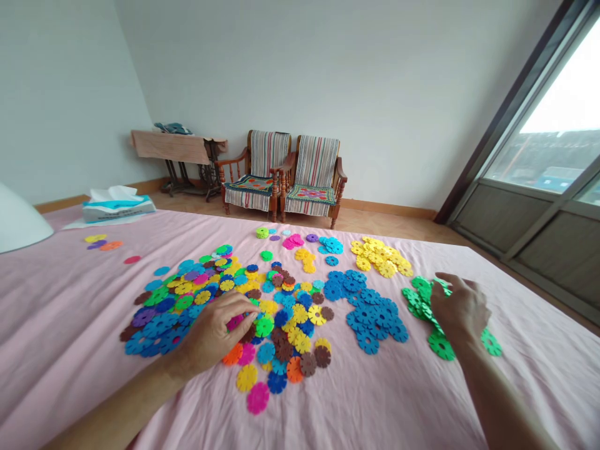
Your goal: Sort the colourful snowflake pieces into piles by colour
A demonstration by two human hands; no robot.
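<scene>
Many flat plastic snowflake discs with notched rims lie on a pink cloth [337, 400]. My left hand [218, 328] reaches over a mixed-colour pile [187, 300], thumb and fingertips drawn close together. Whatever may be between those tips is hidden. Right beside the thumb tip lies a bright green disc [264, 326], and a pink disc shows under the fingers. My right hand [462, 306] hovers over a heap of green discs [422, 300], its fingers bent and spread apart, with no disc visible in them. The palm covers part of this heap.
Between the hands lie blue discs [370, 312]; behind them are yellow discs [379, 256]. Small pink [294, 241] and light-blue [332, 245] groups sit near the far edge. A tissue box [117, 205] stands far left. Two wooden chairs [309, 181] are beyond.
</scene>
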